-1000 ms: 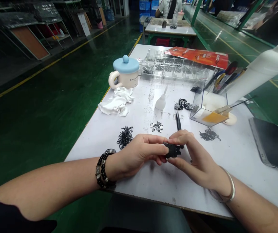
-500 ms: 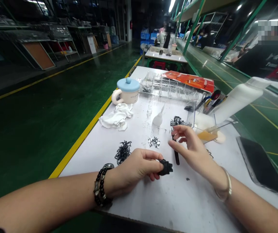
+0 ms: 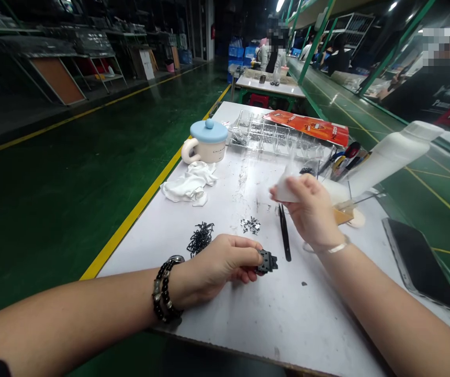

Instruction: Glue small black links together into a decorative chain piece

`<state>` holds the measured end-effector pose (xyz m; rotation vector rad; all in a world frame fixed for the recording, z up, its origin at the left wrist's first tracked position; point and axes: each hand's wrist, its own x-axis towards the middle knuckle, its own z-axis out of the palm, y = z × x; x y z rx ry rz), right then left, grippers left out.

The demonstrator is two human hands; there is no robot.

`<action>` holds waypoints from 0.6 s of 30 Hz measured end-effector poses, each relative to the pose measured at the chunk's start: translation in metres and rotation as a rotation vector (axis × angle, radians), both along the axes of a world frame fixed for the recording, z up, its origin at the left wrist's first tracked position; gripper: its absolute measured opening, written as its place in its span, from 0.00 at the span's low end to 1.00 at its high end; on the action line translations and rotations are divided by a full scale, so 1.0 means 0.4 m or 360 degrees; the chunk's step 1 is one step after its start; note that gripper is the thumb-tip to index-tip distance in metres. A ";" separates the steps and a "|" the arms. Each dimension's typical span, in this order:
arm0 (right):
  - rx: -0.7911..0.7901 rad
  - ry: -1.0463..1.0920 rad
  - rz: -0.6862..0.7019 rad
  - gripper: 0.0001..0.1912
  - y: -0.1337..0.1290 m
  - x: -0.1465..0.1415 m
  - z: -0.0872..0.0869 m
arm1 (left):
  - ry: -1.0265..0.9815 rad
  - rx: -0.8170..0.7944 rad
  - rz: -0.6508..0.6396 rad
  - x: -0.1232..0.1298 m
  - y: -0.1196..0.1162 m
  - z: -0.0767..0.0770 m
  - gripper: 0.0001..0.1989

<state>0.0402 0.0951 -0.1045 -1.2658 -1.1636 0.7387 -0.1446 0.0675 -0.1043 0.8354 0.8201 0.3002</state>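
Near the table's front, my left hand (image 3: 225, 264) pinches a small black block (image 3: 266, 261) with holes in its face. My right hand (image 3: 311, 207) is closed around a small white squeeze bottle (image 3: 287, 184), its nozzle pointing up and blurred. Black tweezers (image 3: 284, 233) lie on the table between the two hands. A pile of small silvery parts (image 3: 250, 225) is just beyond the block. Thin black parts (image 3: 200, 238) lie heaped behind my left wrist.
On the white table (image 3: 225, 324) are a lidded mug (image 3: 209, 144), a white cloth (image 3: 190, 183), a clear divided tray (image 3: 276, 137), an orange card (image 3: 311, 127), a large white bottle (image 3: 393, 157) and a phone (image 3: 421, 264). People sit farther back.
My right hand has moved from beside the tweezers and closed on the small white bottle, which has left its place on the table. The black block has turned in my left hand, showing its holes.
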 end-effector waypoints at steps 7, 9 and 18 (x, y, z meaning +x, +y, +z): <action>0.0172 0.0444 -0.0131 0.12 -0.154 0.019 0.067 | 0.0020 -0.0026 -0.0094 -0.002 0.006 -0.012 0.03; 0.0341 0.0295 -0.0112 0.11 -0.170 0.005 0.063 | 0.0021 -0.0032 -0.0115 -0.003 0.007 -0.013 0.03; 0.0401 -0.0095 -0.0030 0.10 -0.188 -0.038 0.041 | 0.0064 -0.0017 -0.0153 0.001 0.005 -0.006 0.04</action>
